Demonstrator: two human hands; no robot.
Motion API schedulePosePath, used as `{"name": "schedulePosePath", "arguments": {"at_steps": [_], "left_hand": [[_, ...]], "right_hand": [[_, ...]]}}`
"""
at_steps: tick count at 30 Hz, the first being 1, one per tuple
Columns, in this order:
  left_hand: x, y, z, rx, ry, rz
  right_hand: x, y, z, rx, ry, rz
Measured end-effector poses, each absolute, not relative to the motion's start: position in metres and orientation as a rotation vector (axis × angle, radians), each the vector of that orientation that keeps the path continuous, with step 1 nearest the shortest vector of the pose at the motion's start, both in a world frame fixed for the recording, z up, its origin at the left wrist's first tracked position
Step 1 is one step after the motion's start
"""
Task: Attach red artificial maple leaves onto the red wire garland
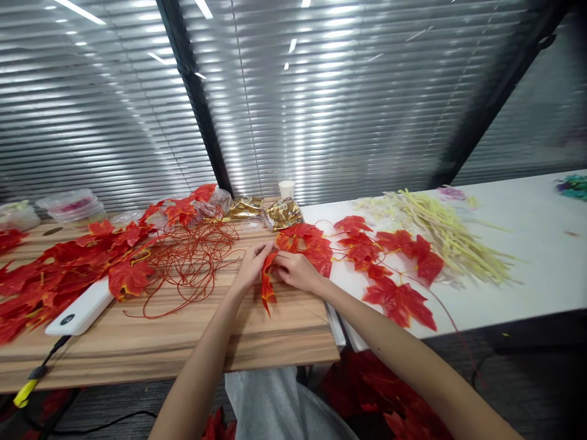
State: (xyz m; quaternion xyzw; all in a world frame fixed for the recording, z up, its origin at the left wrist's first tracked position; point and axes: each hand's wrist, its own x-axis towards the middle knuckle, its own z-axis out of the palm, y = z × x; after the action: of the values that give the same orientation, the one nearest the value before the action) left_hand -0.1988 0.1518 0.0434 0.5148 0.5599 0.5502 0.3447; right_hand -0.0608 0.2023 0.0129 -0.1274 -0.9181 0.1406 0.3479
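Note:
Both hands meet over the wooden table, pinching a red artificial maple leaf [268, 284] that hangs folded between them. My left hand [252, 264] is closed on the leaf's left side near its top. From the right, my right hand [296, 270] grips it with fingers curled; the fingertips are partly hidden by the leaf. Just behind the hands lie more red maple leaves [316, 247]. A thin red cord links several leaves [360, 247] on the white table. Left of my hands is a loose tangle of red cord [192, 256].
A heap of red leaves [68, 263] and a white power bank [85, 308] with a cable lie left. Gold wrappers [282, 215] and a paper cup [287, 189] stand behind. Pale yellow strips [444, 232] lie on the white table [536, 256]. More leaves [380, 391] are below the table edge.

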Motion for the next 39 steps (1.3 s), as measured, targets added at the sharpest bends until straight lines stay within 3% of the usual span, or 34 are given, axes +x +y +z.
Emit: {"name": "schedulePosePath", "arguments": {"at_steps": [14, 23, 39], "left_hand": [[-0.199, 0.15, 0.045, 1.21, 1.345, 1.497], [-0.201, 0.15, 0.047, 0.888, 1.027, 1.577], [-0.199, 0.148, 0.052, 0.789, 1.02, 1.514]], "right_hand": [[-0.06, 0.202, 0.015, -0.27, -2.276, 0.446], [-0.061, 0.201, 0.016, -0.318, -2.233, 0.466], [-0.059, 0.2, 0.02, -0.358, -2.132, 0.578]]}}
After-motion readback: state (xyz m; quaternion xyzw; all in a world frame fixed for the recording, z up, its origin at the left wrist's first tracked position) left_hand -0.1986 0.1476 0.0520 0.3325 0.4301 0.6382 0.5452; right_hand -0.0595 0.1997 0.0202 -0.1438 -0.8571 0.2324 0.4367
